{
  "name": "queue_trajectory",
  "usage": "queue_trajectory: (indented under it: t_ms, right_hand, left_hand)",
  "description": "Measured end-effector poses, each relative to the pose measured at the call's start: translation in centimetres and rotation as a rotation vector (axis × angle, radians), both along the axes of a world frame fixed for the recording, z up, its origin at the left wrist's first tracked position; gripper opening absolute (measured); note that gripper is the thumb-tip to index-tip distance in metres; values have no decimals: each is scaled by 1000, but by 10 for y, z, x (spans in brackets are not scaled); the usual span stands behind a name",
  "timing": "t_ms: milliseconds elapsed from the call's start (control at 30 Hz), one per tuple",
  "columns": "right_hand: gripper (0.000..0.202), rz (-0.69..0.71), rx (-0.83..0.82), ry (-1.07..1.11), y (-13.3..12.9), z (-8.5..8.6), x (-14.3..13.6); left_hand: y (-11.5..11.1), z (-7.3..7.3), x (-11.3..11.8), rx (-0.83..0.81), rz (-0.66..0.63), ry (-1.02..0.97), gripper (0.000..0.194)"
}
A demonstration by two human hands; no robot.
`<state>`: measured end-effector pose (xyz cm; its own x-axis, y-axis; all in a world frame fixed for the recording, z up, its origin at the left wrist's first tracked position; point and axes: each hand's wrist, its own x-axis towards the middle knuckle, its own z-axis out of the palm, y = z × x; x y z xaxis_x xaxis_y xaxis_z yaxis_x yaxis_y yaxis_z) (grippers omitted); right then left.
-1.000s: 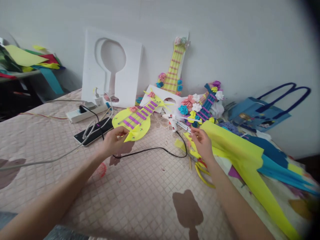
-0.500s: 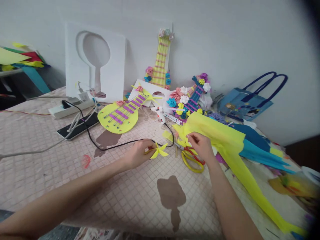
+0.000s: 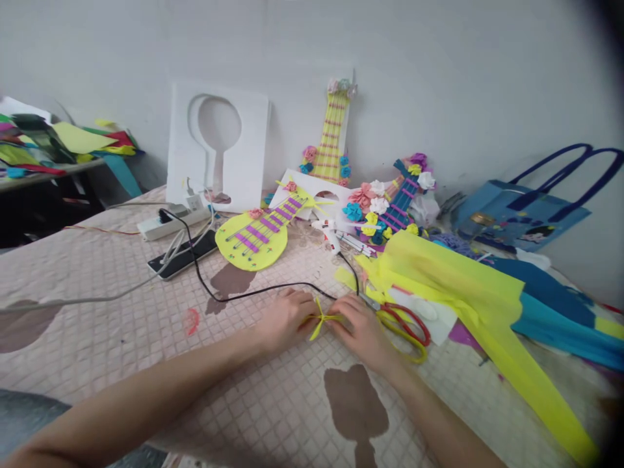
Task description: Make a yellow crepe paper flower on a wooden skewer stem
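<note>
Between my two hands is a small yellow crepe-paper flower (image 3: 321,318) with narrow petals spread out. My left hand (image 3: 291,318) pinches it from the left, fingers closed. On the other side, my right hand (image 3: 359,325) has its fingers closed on a petal at the flower's right. Just right of that hand lie scissors (image 3: 407,325) with red and yellow handles, their blades partly hidden. A white hot glue gun (image 3: 329,235) rests behind the hands, its black cord curving across the table. Large yellow crepe paper (image 3: 453,266) spreads out to the right.
A yellow paper lute (image 3: 253,240) with purple bars lies at the back left, near a power strip (image 3: 173,218) and a phone (image 3: 182,253). A white foam board (image 3: 219,143) with a cutout leans on the wall. A blue bag (image 3: 524,211) stands at the right.
My right hand has moved left from above the scissors and taken hold of the flower beside my left hand. The view has shifted, so things sit lower and mostly farther right.
</note>
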<state>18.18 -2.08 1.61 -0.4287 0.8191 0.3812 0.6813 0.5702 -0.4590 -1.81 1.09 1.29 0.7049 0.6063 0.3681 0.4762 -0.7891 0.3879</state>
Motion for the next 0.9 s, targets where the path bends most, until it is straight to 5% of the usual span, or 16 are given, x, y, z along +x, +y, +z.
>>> queue_trajectory:
  t_ms: [300, 567, 700, 900]
  right_hand:
    - [8, -16, 33, -154, -8, -6, -11]
    - [20, 23, 70, -146, -7, -14, -15]
    - [10, 27, 27, -86, 2, -3, 2]
    - [20, -486, -43, 80, 9, 39, 93]
  left_hand:
    - [-3, -8, 1, 70, 30, 119, 10]
    - [-7, 1, 1, 116, 36, 172, 18]
    - [-5, -4, 1, 60, 41, 169, 13]
    - [-1, -6, -5, -3, 6, 114, 17]
